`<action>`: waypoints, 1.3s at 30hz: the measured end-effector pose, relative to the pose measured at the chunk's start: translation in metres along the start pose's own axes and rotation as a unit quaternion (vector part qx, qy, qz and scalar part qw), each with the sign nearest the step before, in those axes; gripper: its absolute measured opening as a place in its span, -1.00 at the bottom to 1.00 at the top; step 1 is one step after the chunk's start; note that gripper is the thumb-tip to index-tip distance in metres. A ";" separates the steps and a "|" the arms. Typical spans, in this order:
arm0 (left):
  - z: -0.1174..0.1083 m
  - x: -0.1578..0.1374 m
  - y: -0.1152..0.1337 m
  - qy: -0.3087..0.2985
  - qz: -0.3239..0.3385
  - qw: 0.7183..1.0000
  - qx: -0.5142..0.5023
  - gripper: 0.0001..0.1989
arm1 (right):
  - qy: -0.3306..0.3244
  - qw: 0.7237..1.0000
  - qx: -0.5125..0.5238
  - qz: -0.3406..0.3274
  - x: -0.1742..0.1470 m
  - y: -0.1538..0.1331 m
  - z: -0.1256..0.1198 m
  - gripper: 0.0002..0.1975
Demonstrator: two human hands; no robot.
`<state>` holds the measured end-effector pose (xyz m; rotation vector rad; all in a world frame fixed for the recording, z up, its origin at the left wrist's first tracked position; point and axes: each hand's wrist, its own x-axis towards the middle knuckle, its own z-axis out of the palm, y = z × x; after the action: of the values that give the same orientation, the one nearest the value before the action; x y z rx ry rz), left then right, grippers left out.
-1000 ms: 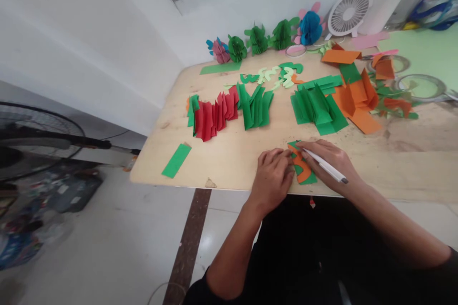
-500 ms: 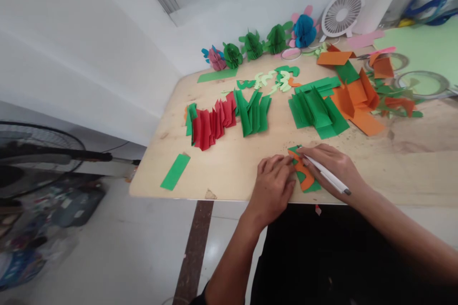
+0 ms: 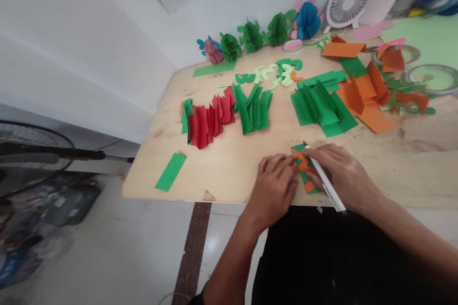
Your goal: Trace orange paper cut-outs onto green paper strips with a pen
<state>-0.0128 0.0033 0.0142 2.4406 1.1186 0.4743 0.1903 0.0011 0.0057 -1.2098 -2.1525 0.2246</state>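
Observed near the counter (image 3: 229,171) edge: green paper strip (image 3: 304,177), laid lengthwise; orange wavy cutout (image 3: 303,165) over it; white pen (image 3: 326,180), tilted, dark tip at strip's far end.

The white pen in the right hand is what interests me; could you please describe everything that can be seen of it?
The white pen has a slim, straight barrel that looks like plastic, with a dark writing tip and a dark opposite end. It is held slanted in the right hand, its tip pointing away from the person, near the far edge of the green paper strip. Whether the tip touches the paper cannot be told.
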 end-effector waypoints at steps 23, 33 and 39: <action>-0.008 0.002 -0.006 -0.027 0.032 0.999 0.015 -0.71 | -0.019 1.000 -0.019 0.011 0.002 -0.004 0.001 -0.58; -0.009 0.002 -0.008 -0.028 0.038 0.999 -0.004 -0.74 | -0.022 1.000 -0.014 0.011 0.002 -0.004 0.001 -0.57; -0.009 0.002 -0.007 -0.032 0.036 0.999 -0.001 -0.74 | -0.022 1.000 -0.014 0.008 0.001 -0.003 0.001 -0.56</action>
<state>-0.0203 0.0112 0.0189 2.4837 1.0056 0.4156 0.1867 0.0005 0.0067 -1.2489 -2.1900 0.2310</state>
